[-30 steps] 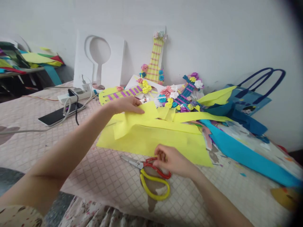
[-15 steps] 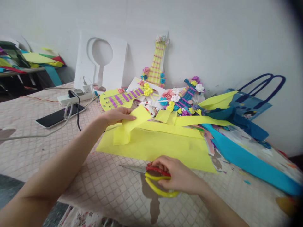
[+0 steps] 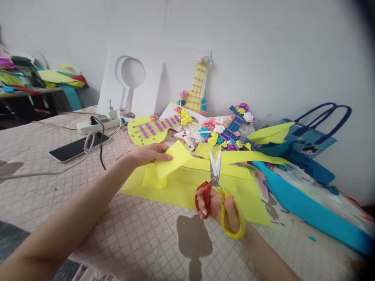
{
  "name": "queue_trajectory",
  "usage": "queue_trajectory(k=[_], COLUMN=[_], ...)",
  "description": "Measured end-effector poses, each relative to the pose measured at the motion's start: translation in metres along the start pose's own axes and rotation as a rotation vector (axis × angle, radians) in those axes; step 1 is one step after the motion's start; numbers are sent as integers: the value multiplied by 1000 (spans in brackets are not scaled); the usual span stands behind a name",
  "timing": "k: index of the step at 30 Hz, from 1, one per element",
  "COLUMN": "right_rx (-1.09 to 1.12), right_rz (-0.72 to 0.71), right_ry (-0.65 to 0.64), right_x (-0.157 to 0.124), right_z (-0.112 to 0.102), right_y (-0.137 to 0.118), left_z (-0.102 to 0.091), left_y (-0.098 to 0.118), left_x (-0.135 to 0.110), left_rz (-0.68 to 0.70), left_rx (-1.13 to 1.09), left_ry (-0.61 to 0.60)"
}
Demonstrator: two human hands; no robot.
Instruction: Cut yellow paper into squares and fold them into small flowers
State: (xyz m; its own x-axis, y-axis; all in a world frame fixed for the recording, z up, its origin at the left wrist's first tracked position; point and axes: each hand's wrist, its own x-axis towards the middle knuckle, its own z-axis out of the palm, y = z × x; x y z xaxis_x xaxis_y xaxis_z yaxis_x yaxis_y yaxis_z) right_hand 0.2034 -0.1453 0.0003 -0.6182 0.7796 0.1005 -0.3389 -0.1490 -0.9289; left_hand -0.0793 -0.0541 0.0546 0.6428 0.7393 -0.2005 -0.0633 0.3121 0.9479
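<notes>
My right hand (image 3: 218, 207) grips a pair of scissors (image 3: 218, 191) with one red and one yellow handle loop, fingers through the loops. The blades point up and away over a large yellow paper sheet (image 3: 187, 183) lying on the table. My left hand (image 3: 148, 153) pinches a folded strip of yellow paper (image 3: 170, 160) at its left end, holding it just above the sheet. The two hands are about a hand's width apart.
Paper guitars with flowers (image 3: 158, 127) and a glue gun (image 3: 187, 136) lie behind the sheet. A phone (image 3: 76, 146), cables and a power strip (image 3: 98, 123) sit at the left. Blue paper (image 3: 304, 195) and a blue bag (image 3: 310, 136) fill the right. A white foam board (image 3: 131, 86) leans on the wall.
My right hand picked the scissors up off the table and turned the blades upward. My left hand drew the yellow strip slightly toward me.
</notes>
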Motion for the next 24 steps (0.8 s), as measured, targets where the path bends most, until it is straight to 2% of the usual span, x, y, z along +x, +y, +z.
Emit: queue_trajectory(k=[6, 10, 15, 24], right_rx=[43, 53, 99, 122], right_rz=[106, 108, 177, 189], right_ry=[-159, -169, -174, -193], right_x=[-8, -10, -12, -11], right_z=[13, 16, 15, 16], right_y=[6, 11, 16, 13], left_z=[-2, -4, -4, 2], left_y=[-4, -6, -6, -3], left_x=[5, 7, 7, 6], left_rz=[-14, -19, -22, -41], left_rx=[-10, -10, -14, -3], left_ry=[-28, -38, -28, 13])
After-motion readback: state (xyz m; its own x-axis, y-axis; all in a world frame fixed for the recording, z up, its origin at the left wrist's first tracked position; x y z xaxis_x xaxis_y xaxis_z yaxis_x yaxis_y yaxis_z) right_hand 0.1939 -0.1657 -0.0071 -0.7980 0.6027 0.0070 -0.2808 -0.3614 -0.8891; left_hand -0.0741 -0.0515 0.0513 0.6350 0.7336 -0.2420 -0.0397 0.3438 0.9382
